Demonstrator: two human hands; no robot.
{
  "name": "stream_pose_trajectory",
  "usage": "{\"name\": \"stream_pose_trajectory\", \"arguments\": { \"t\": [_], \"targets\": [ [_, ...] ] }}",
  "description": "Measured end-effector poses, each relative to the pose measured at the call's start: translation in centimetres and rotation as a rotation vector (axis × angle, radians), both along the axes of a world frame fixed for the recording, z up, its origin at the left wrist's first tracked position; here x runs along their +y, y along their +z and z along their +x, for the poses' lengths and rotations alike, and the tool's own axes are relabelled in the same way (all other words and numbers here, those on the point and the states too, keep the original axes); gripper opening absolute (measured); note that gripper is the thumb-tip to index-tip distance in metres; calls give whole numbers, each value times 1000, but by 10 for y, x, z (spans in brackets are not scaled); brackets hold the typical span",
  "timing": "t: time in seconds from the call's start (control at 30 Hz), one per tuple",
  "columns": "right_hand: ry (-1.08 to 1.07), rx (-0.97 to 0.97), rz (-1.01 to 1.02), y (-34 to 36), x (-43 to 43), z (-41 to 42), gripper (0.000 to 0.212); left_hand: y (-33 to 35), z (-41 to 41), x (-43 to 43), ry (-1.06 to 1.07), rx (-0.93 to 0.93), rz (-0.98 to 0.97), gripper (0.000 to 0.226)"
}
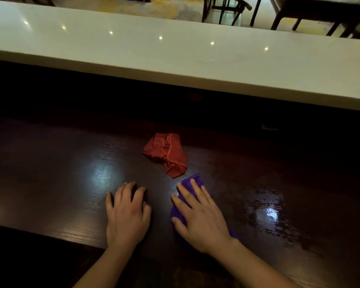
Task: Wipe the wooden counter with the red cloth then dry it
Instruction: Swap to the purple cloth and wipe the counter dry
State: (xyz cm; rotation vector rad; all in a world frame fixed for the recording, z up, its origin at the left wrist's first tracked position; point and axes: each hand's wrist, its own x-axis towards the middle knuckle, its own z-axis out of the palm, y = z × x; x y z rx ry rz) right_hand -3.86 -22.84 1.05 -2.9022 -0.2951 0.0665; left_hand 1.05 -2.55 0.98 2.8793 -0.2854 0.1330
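Dark counter [50, 163] | red cloth [166, 154] dropped at 12 | right hand [202, 217] flat on purple cloth [192, 180], drying | left hand [126, 213] spread, empty | next: sweep toward wet 3 o'clock

Red cloth [165, 154] crumpled on dark wooden counter [60, 163].

Most of the purple cloth [192, 183] is hidden under the right hand [202, 219]; only its edges show. Both forearms are cut off at the bottom edge. Past the white ledge [175, 57], the chairs [224, 9] are cropped by the top edge. Below that ledge, the shadowed back wall is too dark to read; a small pale mark [269, 127] there is unidentifiable.
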Motion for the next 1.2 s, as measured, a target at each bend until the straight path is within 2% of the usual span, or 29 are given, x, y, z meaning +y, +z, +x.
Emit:
{"name": "stream_pose_trajectory", "arguments": {
  "t": [0.13,0.23,0.33,0.43,0.53,0.6,0.7,0.8,0.87,0.9,1.0,1.07,1.1,1.2],
  "targets": [
    [-161,-40,17,0,-41,78,63,3,-1,-1,-2,-4,-2,43],
    [-354,-34,63,5,-60,125,75,3,-2,0,-11,-2,7,42],
    [-369,-43,36,3,-56,106,87,-1,1,1,-3,-6,4,39],
    [-221,-13,60,1,-16,24,103,-5,2,2,-1,3,-11,39],
    [32,-1,92,-10,16,-60,92,-6,2,1,-4,13,-14,39],
    [138,-35,56,-11,6,-56,78,-6,3,0,-1,9,-35,39],
    [35,-64,77,1,4,8,66,-2,2,1,27,-1,-125,42],
    [-174,-41,121,6,29,72,66,3,-1,0,25,-18,-213,47],
    [-187,-45,123,5,44,79,67,5,-2,1,28,-19,-284,50],
    [-122,-57,142,3,52,67,68,6,-2,3,40,-22,-331,52],
    [286,-38,156,-7,73,-2,73,8,-3,8,63,-35,-439,53],
    [369,-22,147,-11,51,-4,72,6,-3,9,69,-31,-436,53],
    [284,-73,126,-12,34,11,71,5,-3,9,81,-23,-435,53],
    [-231,-96,128,-2,-23,72,67,4,-1,9,80,-22,-396,52]
  ]
}}
